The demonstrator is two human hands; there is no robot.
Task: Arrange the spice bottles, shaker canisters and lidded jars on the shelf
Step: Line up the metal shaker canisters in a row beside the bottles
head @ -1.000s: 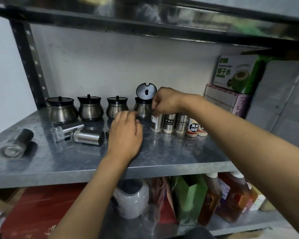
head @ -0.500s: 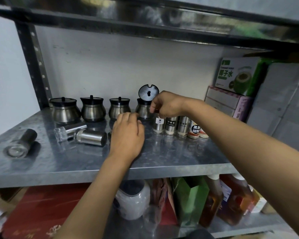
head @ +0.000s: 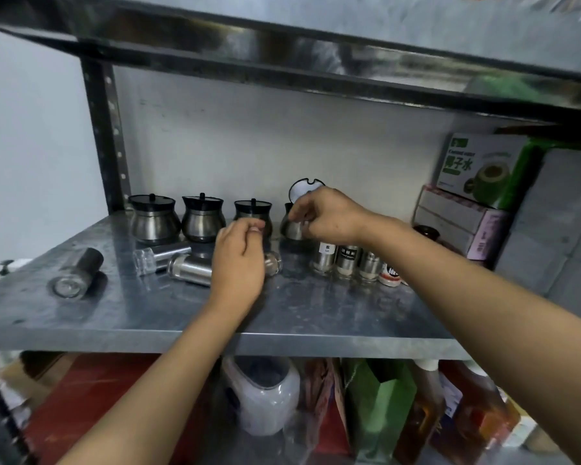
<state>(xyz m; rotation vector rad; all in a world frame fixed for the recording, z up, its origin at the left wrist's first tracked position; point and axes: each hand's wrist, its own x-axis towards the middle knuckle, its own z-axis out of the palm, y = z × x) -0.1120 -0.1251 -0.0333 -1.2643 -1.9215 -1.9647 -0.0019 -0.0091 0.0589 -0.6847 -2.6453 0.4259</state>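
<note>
A metal shelf (head: 121,307) is seen from the front, with a pale wall behind it. At its right end a green drink carton (head: 480,169) is stacked on a pale box (head: 457,219).

Along the back, three lidded jars (head: 203,218) are lined up with lids down; a fourth jar (head: 291,226), partly hidden, is shown with its lid (head: 302,191) flipped upright. To its right, near the middle of the shelf, a row of upright spice bottles (head: 348,261) is set side by side. Left of centre, three shaker canisters (head: 190,269) are left lying on their sides, one well apart near the left edge. A fourth small canister (head: 273,262) lies just beside the left hand.

The right hand (head: 329,213) is held in front of the open jar, above the bottle row, its fingers curled. Whether anything is pinched cannot be told. The left hand (head: 240,256) is raised over the fallen canisters, fingers loosely curled, with nothing visibly held.

The step in hand is judged to be closing the open jar. The raised lid is best taken at its top edge and lowered gently, while the jar body is steadied so that it is not pushed into the bottles. Afterwards, the fallen canisters should be stood upright singly and gripped round the body, since round metal may roll off the front edge.
</note>
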